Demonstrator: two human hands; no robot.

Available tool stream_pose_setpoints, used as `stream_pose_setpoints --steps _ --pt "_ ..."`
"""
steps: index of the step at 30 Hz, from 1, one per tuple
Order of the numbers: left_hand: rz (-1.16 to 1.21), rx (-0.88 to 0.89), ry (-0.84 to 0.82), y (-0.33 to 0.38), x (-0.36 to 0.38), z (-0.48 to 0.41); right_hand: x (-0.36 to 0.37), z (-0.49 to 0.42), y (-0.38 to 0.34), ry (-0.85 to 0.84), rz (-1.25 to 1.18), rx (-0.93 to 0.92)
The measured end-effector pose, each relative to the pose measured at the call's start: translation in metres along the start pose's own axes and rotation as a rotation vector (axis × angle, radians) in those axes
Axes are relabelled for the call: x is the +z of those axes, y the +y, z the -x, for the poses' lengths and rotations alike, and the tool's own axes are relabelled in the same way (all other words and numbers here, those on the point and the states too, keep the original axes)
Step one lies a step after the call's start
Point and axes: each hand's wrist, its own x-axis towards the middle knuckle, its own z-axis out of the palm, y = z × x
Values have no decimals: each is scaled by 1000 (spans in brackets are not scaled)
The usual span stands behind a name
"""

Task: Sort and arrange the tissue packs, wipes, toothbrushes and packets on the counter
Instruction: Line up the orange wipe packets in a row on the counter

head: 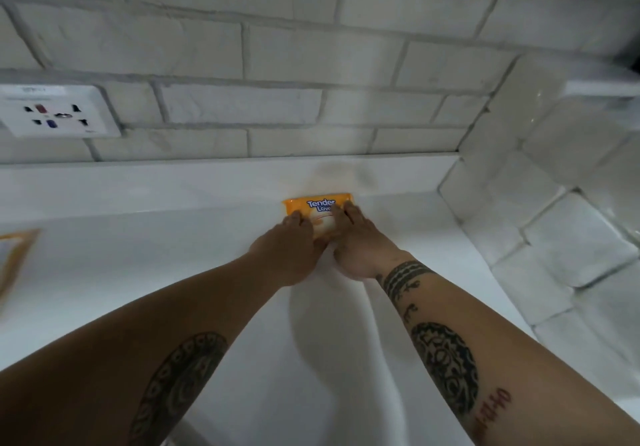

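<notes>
An orange wipes pack [318, 207] with blue "Tender Love" lettering lies flat on the white counter [173, 272], close to the back ledge. My left hand [292, 248] rests on its left side and my right hand [356, 244] on its right side, fingers pressed onto the pack from both sides. The hands cover the near half of the pack. At the far left edge of the view a second orange-edged packet [15, 258] lies on the counter, mostly cut off.
A white brick-tile wall runs behind the counter and turns a corner on the right [554, 220]. A wall socket plate [57, 111] sits at the left above the low back ledge [173, 182].
</notes>
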Motion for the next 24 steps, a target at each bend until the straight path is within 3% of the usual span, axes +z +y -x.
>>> stream_pose_setpoints --steps 12,24 --pt "36 69 -81 -2 -5 -12 -6 -3 16 -24 -28 66" --pt "175 83 -47 3 -14 -7 -11 1 24 -22 -62 106"
